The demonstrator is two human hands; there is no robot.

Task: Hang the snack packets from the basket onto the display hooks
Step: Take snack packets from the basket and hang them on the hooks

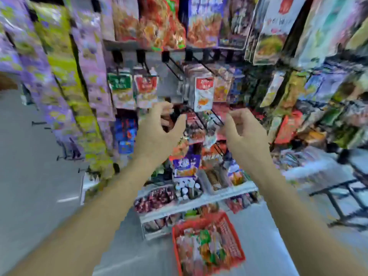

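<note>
Your left hand is raised in front of the rack, its fingers curled and its thumb standing apart from them, with the dark tip of one of the display hooks showing in the gap; the blur does not let you tell whether the hand grips that tip or only hovers round it. Your right hand is up at the same height, well apart from the left, its fingers bent and its thumb drawn in towards the forefinger right beside the lower hooks. Something pale and reddish lies just at its fingertips, but you cannot tell whether it is pinched there or is only stock hanging behind. Between and above your two hands a white packet with a red top hangs from an upper hook, the front one of a row. To the left of it hang a green-topped packet and a red-topped packet, side by side. The red basket sits on the grey floor below your forearms, just in front of a low white shelf loaded with goods. The snack packets lie in the basket in a loose heap, filling most of it.
</note>
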